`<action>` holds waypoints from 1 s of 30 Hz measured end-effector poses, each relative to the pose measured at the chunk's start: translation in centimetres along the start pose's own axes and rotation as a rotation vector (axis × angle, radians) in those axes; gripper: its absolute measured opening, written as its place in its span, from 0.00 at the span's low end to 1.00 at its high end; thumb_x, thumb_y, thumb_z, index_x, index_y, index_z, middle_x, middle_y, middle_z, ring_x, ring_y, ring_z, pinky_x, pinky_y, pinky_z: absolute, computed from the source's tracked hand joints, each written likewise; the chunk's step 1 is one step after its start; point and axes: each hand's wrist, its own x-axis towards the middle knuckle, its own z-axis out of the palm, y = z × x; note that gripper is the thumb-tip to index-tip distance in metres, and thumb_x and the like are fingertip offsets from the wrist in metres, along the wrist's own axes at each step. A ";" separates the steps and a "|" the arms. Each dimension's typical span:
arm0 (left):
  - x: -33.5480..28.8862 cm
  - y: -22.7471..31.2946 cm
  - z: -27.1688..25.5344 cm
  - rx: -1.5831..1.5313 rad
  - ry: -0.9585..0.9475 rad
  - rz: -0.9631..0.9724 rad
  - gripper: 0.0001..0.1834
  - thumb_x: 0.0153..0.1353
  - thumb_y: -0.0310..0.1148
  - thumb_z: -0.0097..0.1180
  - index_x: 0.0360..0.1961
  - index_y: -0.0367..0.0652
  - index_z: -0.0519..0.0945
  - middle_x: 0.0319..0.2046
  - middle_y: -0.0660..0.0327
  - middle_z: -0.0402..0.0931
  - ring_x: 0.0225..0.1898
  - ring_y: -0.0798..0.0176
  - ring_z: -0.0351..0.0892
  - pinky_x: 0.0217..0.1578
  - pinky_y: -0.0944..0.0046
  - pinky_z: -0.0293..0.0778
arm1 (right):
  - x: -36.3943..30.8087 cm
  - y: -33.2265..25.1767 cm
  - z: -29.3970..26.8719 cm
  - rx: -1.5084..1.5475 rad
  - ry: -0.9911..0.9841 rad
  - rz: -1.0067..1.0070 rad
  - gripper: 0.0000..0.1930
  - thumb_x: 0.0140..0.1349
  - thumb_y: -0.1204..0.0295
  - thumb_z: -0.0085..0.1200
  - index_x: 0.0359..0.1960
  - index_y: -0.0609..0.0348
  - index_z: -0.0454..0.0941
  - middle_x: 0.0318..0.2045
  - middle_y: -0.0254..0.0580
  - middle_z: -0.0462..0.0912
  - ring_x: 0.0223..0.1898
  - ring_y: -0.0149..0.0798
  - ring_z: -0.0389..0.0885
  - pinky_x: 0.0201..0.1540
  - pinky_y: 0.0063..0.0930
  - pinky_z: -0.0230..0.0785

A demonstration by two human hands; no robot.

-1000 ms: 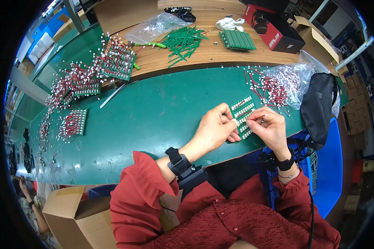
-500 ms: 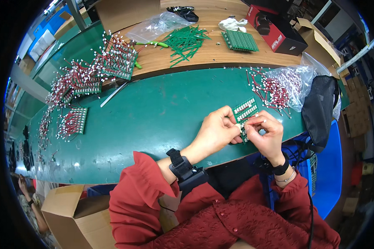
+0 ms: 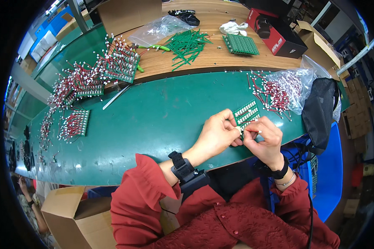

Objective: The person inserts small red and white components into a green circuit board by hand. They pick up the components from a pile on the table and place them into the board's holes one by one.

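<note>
My left hand [image 3: 218, 132] grips the near left edge of a green circuit board [image 3: 246, 112] that carries rows of white connectors. Pinched in my right hand [image 3: 265, 137] is a short red wire lead [image 3: 253, 121] with a white plug at its end, held against the board's near part. The fingertips cover the spot where lead and board meet, so I cannot tell whether they are joined. Beyond the right hand lies a heap of red leads with white plugs [image 3: 274, 93], partly inside a clear plastic bag [image 3: 297, 89].
Boards bristling with red leads [image 3: 81, 83] are stacked at the left, and one wired board [image 3: 75, 124] lies nearer. A metal strip [image 3: 115, 97] rests beside them. Behind are green strips [image 3: 189, 45], a board stack [image 3: 241, 44] and a red-black box [image 3: 274, 35]. A black pouch [image 3: 320, 110] sits right.
The view has shifted slightly. My right fingers have closed a little on the red lead and its white plug end has tipped lower; my left hand keeps its hold on the board.
</note>
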 end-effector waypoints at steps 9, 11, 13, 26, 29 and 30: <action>0.0 0.1 0.1 0.004 0.002 0.001 0.06 0.59 0.19 0.54 0.33 0.35 0.68 0.25 0.52 0.81 0.27 0.61 0.86 0.26 0.66 0.82 | 0.6 0.3 -0.5 0.085 -0.078 0.063 0.08 0.47 0.86 0.62 0.28 0.63 0.80 0.29 0.37 0.78 0.20 0.27 0.79 0.20 0.20 0.70; 0.0 0.1 0.1 0.020 0.013 0.004 0.06 0.59 0.19 0.54 0.33 0.34 0.69 0.25 0.52 0.81 0.27 0.61 0.86 0.26 0.66 0.81 | 0.6 0.3 -0.6 0.043 -0.108 0.034 0.08 0.47 0.86 0.61 0.29 0.63 0.79 0.30 0.37 0.79 0.21 0.27 0.79 0.21 0.20 0.71; -0.1 0.1 0.1 0.041 0.030 0.009 0.05 0.59 0.19 0.54 0.32 0.34 0.69 0.25 0.52 0.81 0.27 0.61 0.86 0.26 0.66 0.81 | 0.8 0.3 -0.7 -0.007 -0.147 0.009 0.08 0.47 0.87 0.60 0.29 0.65 0.79 0.30 0.39 0.79 0.24 0.28 0.80 0.23 0.20 0.72; -0.5 0.5 0.5 -0.004 0.095 -0.008 0.06 0.58 0.17 0.54 0.29 0.36 0.70 0.21 0.57 0.79 0.23 0.66 0.83 0.22 0.69 0.79 | 1.2 -3.1 -1.1 -0.467 -0.456 -0.148 0.07 0.55 0.75 0.59 0.32 0.62 0.73 0.31 0.44 0.72 0.23 0.43 0.79 0.24 0.34 0.72; -0.5 0.4 0.3 -0.005 0.086 -0.011 0.06 0.59 0.16 0.53 0.32 0.37 0.71 0.23 0.61 0.79 0.23 0.71 0.80 0.25 0.72 0.78 | 1.2 -3.4 -0.9 -0.493 -0.479 -0.155 0.08 0.56 0.73 0.58 0.29 0.63 0.71 0.29 0.43 0.69 0.28 0.39 0.80 0.25 0.34 0.74; -0.4 0.4 0.2 0.007 0.085 -0.005 0.06 0.59 0.16 0.53 0.32 0.37 0.71 0.23 0.61 0.79 0.23 0.71 0.80 0.25 0.72 0.78 | 1.4 -3.2 -0.9 -0.468 -0.467 -0.151 0.08 0.56 0.73 0.58 0.29 0.63 0.71 0.29 0.43 0.69 0.28 0.39 0.80 0.26 0.34 0.74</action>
